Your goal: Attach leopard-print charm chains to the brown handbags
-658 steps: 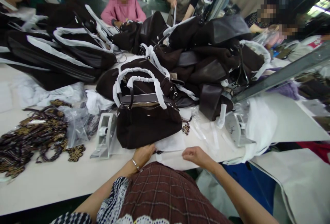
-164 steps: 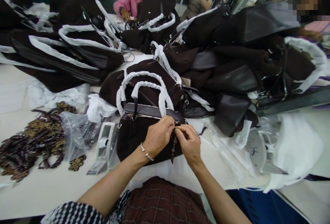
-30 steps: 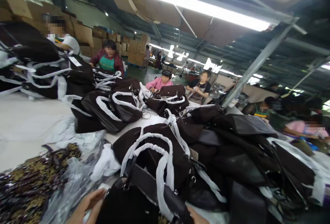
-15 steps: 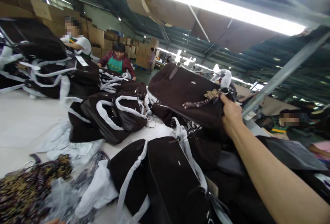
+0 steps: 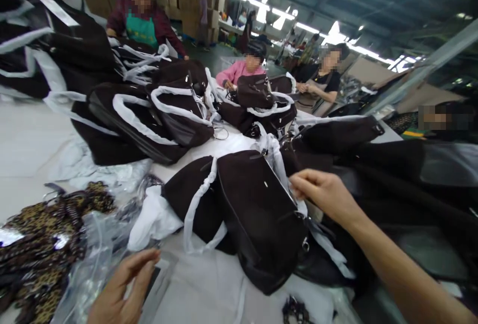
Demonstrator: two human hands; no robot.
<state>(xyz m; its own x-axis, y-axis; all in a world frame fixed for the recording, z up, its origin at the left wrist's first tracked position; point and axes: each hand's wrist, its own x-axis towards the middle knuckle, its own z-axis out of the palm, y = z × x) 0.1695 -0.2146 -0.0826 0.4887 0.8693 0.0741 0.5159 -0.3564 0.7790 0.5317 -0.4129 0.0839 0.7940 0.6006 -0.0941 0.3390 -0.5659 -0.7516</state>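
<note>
Right hand [image 5: 325, 196] at 3 o'clock of bag [image 5: 257, 214], fingers pinched shut on its white strap [image 5: 278, 162]; left hand [image 5: 119, 289] at 7 o'clock, fingers loosely spread, holding nothing, beside plastic [image 5: 87, 264].

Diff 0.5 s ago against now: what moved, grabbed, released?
Right hand let go of the charm bag it held up and dropped back to the white-wrapped handle of the nearest dark bag. Left hand rose into view by the clear plastic. Leopard-print straps and the far bag pile stayed put.
</note>
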